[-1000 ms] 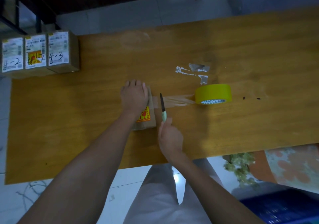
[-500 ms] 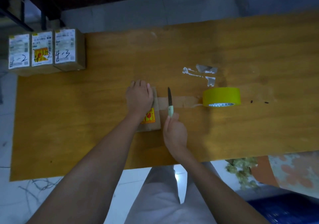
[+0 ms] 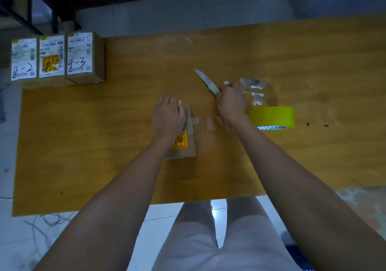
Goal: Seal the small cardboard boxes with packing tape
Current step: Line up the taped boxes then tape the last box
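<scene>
Our right hand (image 3: pixel 230 101) now carries the knife (image 3: pixel 206 81) away from the box (image 3: pixel 188 137), up past the cut tape (image 3: pixel 211 123).

You're at a makeshift packing station — a wooden table (image 3: pixel 271 166) on pale tiled floor (image 3: pixel 146 18), labelled cardboard boxes (image 3: pixel 56 57) lined up upper left, yellow tape roll (image 3: pixel 271 115) right of centre.

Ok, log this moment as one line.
left hand: pressing small cardboard box | right hand: holding green-handled knife | yellow tape roll: on table
</scene>
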The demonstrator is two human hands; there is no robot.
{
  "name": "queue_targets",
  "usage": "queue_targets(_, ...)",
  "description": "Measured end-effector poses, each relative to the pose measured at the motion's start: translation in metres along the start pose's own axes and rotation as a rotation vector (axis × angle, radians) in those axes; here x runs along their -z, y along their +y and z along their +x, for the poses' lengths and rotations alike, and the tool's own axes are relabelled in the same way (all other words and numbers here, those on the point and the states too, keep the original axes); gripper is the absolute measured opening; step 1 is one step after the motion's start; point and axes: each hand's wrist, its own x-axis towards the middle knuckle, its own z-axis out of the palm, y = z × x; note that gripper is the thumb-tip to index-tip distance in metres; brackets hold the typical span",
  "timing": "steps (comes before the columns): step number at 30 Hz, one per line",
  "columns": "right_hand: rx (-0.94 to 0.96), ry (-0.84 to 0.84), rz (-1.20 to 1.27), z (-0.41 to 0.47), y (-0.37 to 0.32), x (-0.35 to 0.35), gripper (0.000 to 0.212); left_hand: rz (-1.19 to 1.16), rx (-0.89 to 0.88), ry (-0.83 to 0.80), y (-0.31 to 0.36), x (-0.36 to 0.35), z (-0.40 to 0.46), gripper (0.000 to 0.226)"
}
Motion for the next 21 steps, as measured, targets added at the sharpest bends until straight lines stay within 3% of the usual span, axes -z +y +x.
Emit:
queue_targets(2,0.052,0.123,0.11,-0.013,0.0,0.0,0.041,-0.041,0.009,-0.002,-0.004,-0.001,-0.001,0.035)
queue_targets(4,0.068,0.164,0.441,-0.039,-0.009,-0.006,0.05,-0.147,0.013,-0.009,-0.011,0.001,-0.001,0.033)
queue_targets(6,-0.03,-0.033,0.812,-0.072,-0.024,-0.021,0.066,-0.263,0.028,-0.007,-0.019,0.005,0.0,0.029)
queue_targets(9,-0.129,-0.393,1.076,-0.105,-0.044,-0.049,0.088,-0.346,0.055,0.006,-0.024,0.007,0.0,0.029)
queue_targets(11,-0.141,-0.434,1.192,-0.108,-0.051,-0.063,0.083,-0.37,0.069,0.0,-0.025,0.007,0.0,0.029)
queue_targets(15,-0.274,-0.36,1.298,-0.107,-0.055,-0.075,0.043,-0.392,0.076,0.005,-0.028,0.006,0.0,0.03)
queue_targets(21,-0.417,-0.336,1.471,-0.109,-0.053,-0.082,0.04,-0.391,0.097,-0.01,-0.028,0.005,0.0,0.03)
